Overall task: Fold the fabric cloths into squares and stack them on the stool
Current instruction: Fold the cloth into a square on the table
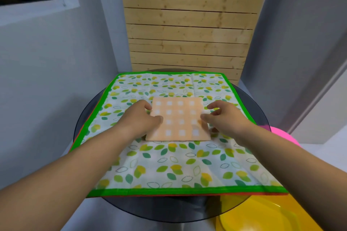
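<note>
Two bare forearms come in from the bottom corners and converge over the middle of the table. The left hand (139,118) lies at the left edge of a small folded orange cloth with white squares (178,120). Its thumb is laid flat on top of the fabric and its fingers are curled against the edge, holding that side. The right hand (224,118) sits at the cloth's right edge with the wrist slightly raised. Its thumb tip meets the fabric, and the other fingers are loosely curled just above the surface beside it. Whether this hand pinches the cloth or only touches it cannot be told.

The orange cloth is a neat square, lying flat on the centre of a large white cloth printed with green and yellow leaves and bordered in bright green (169,167). That cloth is spread open over a round dark glass table (150,210), and a thin red-orange edge shows beneath its left and near borders. A yellow plastic stool (262,215) stands low at the near right, partly under the table's rim. A pink rounded plastic object (283,137) shows past the right rim. Behind the table stands a pale wooden slatted panel (187,24).
</note>
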{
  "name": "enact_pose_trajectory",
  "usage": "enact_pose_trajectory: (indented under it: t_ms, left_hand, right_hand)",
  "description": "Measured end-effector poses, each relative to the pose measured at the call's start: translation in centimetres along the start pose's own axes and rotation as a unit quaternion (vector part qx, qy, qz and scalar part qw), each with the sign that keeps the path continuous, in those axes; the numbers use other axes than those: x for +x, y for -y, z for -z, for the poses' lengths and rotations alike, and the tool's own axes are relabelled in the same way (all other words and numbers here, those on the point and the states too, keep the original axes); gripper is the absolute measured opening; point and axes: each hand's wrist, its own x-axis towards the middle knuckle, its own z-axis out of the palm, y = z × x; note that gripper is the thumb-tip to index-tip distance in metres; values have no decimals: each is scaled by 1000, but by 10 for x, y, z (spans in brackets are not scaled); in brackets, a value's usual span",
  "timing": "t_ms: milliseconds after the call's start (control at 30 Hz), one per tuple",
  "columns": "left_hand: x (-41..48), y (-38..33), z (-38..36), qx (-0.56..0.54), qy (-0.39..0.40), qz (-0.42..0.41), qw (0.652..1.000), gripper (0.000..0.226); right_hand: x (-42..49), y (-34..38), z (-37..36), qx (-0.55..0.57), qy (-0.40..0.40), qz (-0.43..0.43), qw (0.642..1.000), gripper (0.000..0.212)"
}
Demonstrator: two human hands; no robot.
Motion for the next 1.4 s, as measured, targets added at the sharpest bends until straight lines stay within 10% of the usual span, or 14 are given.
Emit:
enact_pose_trajectory:
  t_ms: [433,867,1400]
  left_hand:
    - [8,3,-6,-44,3,1,999,34]
    - [-21,-54,-31,-342,37,-54,937,40]
    - [-119,-224,-267,-452,120,-54,882,32]
  right_hand:
    - [7,-6,-14,3,-1,-1,1000,32]
    - [-19,-18,48,78,-140,72,984,30]
    - [-123,-169,255,175,-295,-59,937,50]
